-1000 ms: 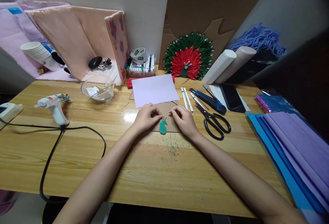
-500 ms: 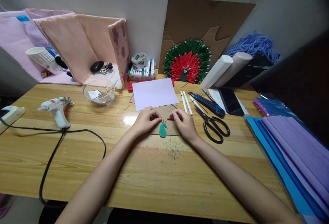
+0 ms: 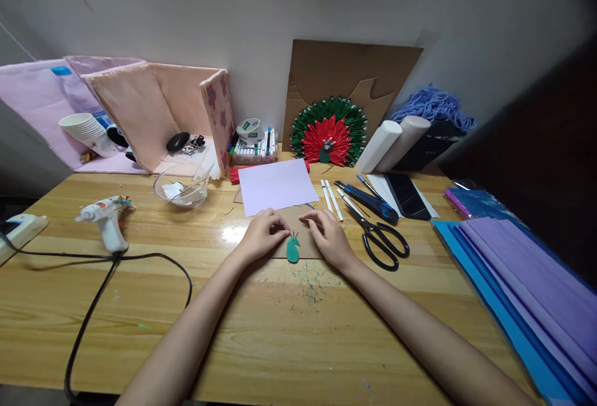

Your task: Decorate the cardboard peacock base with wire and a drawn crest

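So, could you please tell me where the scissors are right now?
In the head view, the scissors lie on the table, right of the right hand and just on the near side of the cutter.

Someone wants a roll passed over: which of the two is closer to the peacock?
The white roll, left of the pair in the picture; the duller, greyish roll is to its right, farther from the peacock.

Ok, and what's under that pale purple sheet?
Brown cardboard shows past the near edge of the pale purple sheet, and red material pokes out at its far corners. The sheet covers whatever lies under its middle.
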### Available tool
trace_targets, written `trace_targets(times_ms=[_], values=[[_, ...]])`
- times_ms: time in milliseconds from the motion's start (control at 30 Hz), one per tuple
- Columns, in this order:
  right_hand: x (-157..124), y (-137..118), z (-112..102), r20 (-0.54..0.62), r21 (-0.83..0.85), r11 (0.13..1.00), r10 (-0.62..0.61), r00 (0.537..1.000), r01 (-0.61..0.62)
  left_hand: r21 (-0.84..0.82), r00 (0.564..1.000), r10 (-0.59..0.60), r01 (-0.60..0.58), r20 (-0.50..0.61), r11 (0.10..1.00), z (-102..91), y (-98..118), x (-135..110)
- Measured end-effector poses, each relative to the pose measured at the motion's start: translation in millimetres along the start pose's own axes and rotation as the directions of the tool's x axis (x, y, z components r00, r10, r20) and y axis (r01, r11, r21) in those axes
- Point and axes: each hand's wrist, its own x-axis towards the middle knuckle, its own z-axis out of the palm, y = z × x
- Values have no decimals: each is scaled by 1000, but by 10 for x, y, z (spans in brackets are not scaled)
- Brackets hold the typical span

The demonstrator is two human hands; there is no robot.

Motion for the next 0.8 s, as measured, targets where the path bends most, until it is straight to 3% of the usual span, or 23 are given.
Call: trace_targets(times_ms=[333,533,700,800], values=[[4,-47,-6,-9,-29,999,-17,1000,17,57,997,61,-63,44,996,-3,-34,13],[-43,-47,8,5,17,1000,-14,1000,14,-123,999,-34,34,-1,992,-237,-49,-93],[-43,-290,91,73,50,997,-59,996,55,-153,967,-172,144,-190,978,-724,-33,-662],[65,-641,352,197,86,992,-108,974,92,-166,880,-286,240,-379,957,-972,-104,-1187]])
